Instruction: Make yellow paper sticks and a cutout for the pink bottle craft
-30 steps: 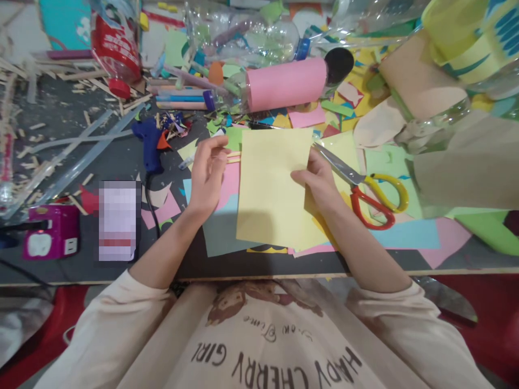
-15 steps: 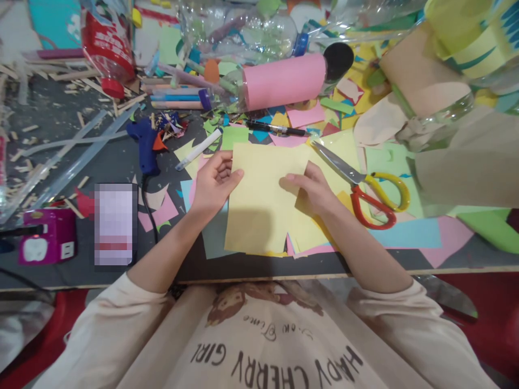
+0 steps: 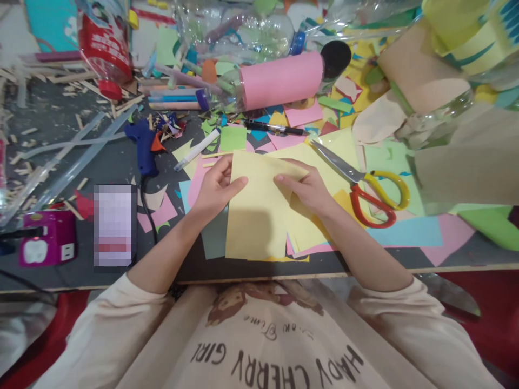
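A pale yellow sheet of paper [image 3: 253, 205] is held between both hands over the table's near edge. My left hand [image 3: 219, 186] grips its left side, thumb on top and fingers curled behind. On the right side, my right hand [image 3: 304, 186] pinches the sheet near its upper right corner, with its thumb on the face and its fingers hidden underneath. More yellow paper [image 3: 340, 156] lies beneath and to the right. Scissors [image 3: 357, 181] with one yellow and one red handle rest open-bladed just right of my right hand. A white marker [image 3: 198, 150] lies beyond my left hand.
A blue glue gun [image 3: 141, 146] and a phone [image 3: 114, 226] with a blurred screen lie left, beside a purple box [image 3: 47, 237]. A pink-wrapped bottle [image 3: 281, 81], a black pen [image 3: 275, 128] and a red-labelled bottle [image 3: 104, 48] lie farther back among paper scraps.
My right hand has slid left and slightly up along the sheet, its fingers now behind the upper edge. The top right of the paper has bent, and the thumbs are closer together.
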Action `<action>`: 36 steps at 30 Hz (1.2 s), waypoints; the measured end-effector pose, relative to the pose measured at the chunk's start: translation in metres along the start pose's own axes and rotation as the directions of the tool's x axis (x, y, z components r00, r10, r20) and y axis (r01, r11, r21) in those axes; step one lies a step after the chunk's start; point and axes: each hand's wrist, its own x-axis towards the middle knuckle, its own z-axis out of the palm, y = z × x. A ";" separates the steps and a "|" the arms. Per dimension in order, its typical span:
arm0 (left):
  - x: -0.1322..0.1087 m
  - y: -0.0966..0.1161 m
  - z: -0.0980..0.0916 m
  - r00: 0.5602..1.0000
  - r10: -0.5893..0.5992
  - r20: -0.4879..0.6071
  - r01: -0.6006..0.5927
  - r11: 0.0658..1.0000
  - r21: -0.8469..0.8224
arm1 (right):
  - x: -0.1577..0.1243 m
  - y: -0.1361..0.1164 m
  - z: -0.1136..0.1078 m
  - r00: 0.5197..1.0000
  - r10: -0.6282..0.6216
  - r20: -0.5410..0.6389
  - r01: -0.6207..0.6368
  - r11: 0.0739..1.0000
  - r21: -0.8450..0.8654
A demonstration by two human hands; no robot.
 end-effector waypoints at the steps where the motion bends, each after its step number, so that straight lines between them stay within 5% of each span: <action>1: 0.000 0.000 0.000 1.000 -0.012 0.001 0.012 1.000 0.013 | 0.000 0.000 -0.001 1.000 -0.012 0.003 0.012 1.000 -0.019; 10: 0.003 -0.002 0.000 0.998 -0.046 -0.049 0.042 0.997 -0.072 | 0.000 -0.004 -0.001 0.989 -0.097 0.109 0.110 0.987 -0.121; 17: 0.004 -0.001 -0.004 0.974 0.190 -0.124 -0.174 0.977 0.125 | 0.004 -0.004 -0.010 0.972 -0.156 0.174 0.166 0.985 -0.045; 28: 0.001 0.003 -0.002 0.965 0.247 -0.087 -0.213 0.935 0.285 | 0.003 -0.003 -0.001 0.990 -0.142 -0.022 0.138 0.983 -0.121; 36: -0.001 -0.004 -0.004 0.986 0.133 -0.105 -0.132 0.991 0.020 | 0.003 0.002 0.001 0.985 -0.165 -0.053 0.153 0.973 -0.175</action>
